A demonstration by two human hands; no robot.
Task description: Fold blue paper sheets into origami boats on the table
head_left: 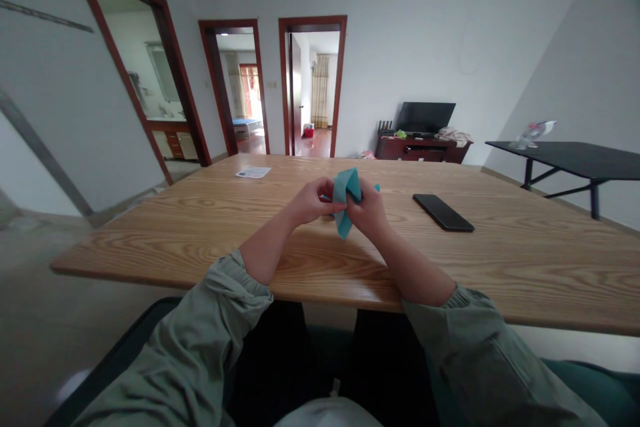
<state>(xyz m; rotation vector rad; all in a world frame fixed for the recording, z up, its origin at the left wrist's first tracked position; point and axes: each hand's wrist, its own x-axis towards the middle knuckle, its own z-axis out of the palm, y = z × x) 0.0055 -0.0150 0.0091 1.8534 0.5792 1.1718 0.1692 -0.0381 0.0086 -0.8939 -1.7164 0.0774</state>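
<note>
Clock directions are taken from the folded teal piece (343, 213), with 12 o'clock at the far side of the bench (300, 267). The piece is held just above the bench surface, near the middle of the view, between both hands. It appears to be paper, although blur and overlapping fingers obscure the folds. Left hand (314, 201): at 9 o'clock; grip pinching the near-left edge of the piece between thumb and fingers. Right hand (370, 212): between 3 and 4 o'clock; grip pinching the opposite side, with a teal corner projecting beyond the knuckles. A black phone-shaped slab (443, 212) lies flat on the bench, just past 3 o'clock. A printed white sheet (253, 173) lies between 9 and 10 o'clock. Both sleeves (200, 320) are grey-green, gathered below the elbow.
</note>
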